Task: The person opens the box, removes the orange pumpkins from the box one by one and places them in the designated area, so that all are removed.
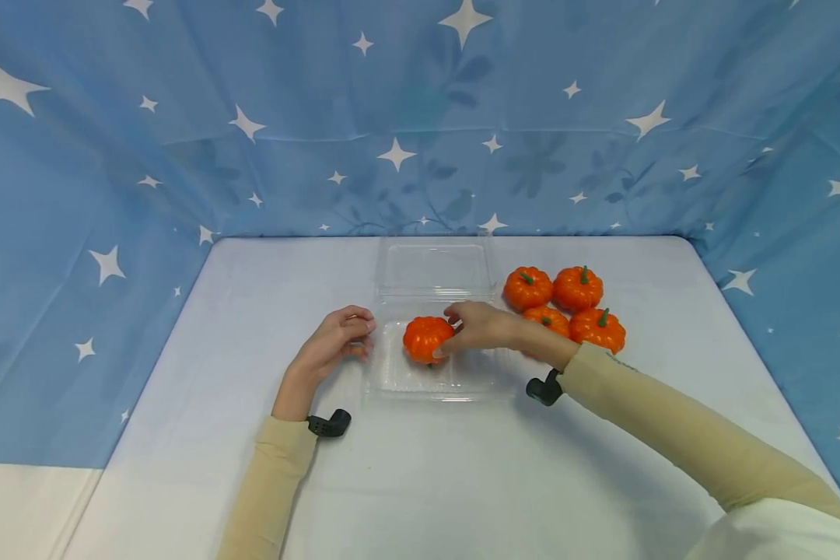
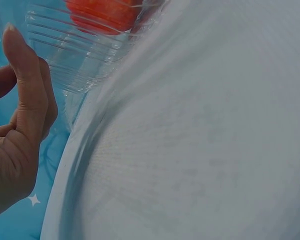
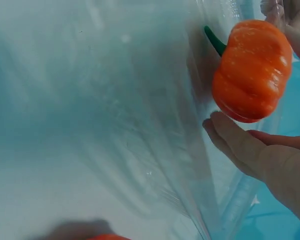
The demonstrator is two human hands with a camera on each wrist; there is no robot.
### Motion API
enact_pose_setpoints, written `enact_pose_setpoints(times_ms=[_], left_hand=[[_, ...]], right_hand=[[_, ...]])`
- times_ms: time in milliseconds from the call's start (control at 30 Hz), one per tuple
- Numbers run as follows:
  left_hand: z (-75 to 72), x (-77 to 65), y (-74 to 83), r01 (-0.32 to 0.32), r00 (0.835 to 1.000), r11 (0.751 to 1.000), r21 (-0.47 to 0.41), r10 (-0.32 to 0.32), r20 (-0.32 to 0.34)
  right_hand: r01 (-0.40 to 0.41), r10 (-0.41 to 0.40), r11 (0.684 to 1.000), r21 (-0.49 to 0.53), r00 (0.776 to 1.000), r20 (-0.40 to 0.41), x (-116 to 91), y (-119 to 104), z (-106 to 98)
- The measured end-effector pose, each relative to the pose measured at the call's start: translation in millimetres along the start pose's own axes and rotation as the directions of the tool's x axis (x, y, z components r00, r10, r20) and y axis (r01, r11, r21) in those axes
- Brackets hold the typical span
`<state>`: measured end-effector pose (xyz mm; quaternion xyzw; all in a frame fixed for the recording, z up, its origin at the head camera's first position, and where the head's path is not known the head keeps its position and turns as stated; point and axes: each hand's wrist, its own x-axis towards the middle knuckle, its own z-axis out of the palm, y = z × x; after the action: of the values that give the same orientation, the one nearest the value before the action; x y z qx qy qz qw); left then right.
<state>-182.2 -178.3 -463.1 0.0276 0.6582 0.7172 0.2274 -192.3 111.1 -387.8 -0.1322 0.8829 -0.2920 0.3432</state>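
In the head view a small orange pumpkin (image 1: 425,339) sits in the tray half of a clear plastic clamshell box (image 1: 392,379), its green stem toward the near side. My right hand (image 1: 477,325) reaches over the box from the right, thumb and fingertips right at the pumpkin's right side. The right wrist view shows those fingers (image 3: 240,142) fairly straight beside the pumpkin (image 3: 252,70), not wrapped round it. Loosely bent, my left hand (image 1: 336,340) hovers at the box's left edge and holds nothing. From the left wrist, its fingers (image 2: 27,75) appear beside the ribbed box wall (image 2: 75,55).
Several more orange pumpkins (image 1: 578,288) stand in a cluster to the right of the box, partly behind my right forearm. The box's clear lid (image 1: 435,268) lies folded back toward the far edge of the white table (image 1: 420,482). A blue star-patterned curtain (image 1: 420,117) hangs behind.
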Motion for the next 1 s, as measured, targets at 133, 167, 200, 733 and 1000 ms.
enact_pose_setpoints(times_ms=[133, 167, 200, 733, 1000], left_hand=[[2.1, 1.5, 0.0, 0.000, 1.000, 1.000, -0.005, 0.000, 0.008], [2.3, 1.7, 0.0, 0.000, 1.000, 1.000, -0.005, 0.000, 0.011], [2.5, 1.8, 0.0, -0.002, 1.000, 1.000, -0.004, 0.002, 0.012], [1.0, 3.0, -0.5, 0.005, 1.000, 1.000, -0.014, -0.004, 0.009], [-0.4, 1.3, -0.2, 0.006, 1.000, 1.000, -0.008, -0.006, -0.002]], right_hand=[[-0.010, 0.010, 1.000, -0.016, 1.000, 0.005, 0.9, 1.3, 2.7], [-0.006, 0.006, 1.000, -0.015, 1.000, 0.004, 1.1, 1.9, 3.2], [0.000, 0.000, 1.000, -0.016, 1.000, 0.003, 1.5, 2.7, 3.6], [0.080, -0.079, 0.996, 0.026, 0.996, -0.030, 5.3, 6.2, 5.8], [0.130, -0.128, 0.991, 0.031, 0.989, -0.070, 2.5, 5.2, 6.2]])
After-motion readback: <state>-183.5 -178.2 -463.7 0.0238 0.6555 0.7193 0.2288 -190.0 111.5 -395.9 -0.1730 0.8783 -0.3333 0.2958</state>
